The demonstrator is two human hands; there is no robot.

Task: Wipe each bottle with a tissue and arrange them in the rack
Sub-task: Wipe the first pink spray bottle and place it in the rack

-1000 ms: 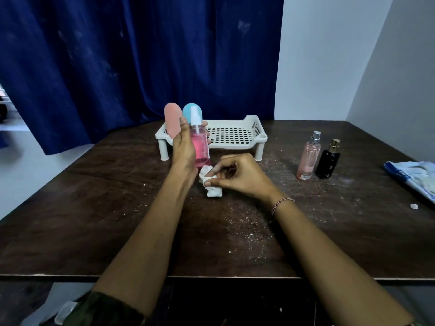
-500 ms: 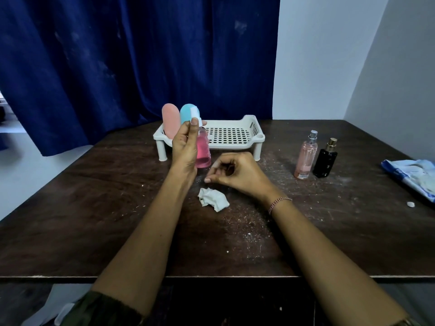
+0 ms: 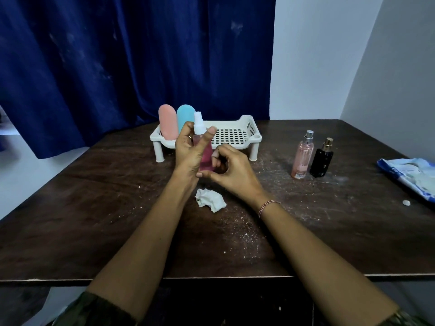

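Head view: pink spray bottle [image 3: 207,156] upright, lifted above bench [image 3: 94,208], in front of rack [image 3: 249,128]. Left hand [image 3: 190,151] wraps bottle's upper body, thumb raised beside nozzle, forearm stretched forward. Right hand [image 3: 231,170], fingers curled, pinches bottle's lower end between thumb and forefinger. Crumpled tissue [image 3: 210,200] lies on bench just below hands.

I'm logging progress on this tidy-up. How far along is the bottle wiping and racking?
Done, it seems: a salmon bottle and a blue bottle stand in the rack. In hand: the left hand holds a pink spray bottle, the right hand at its base, its grip unclear; the tissue lies on the table. Left: rack this one, then wipe and rack the pale perfume bottle and the black bottle.
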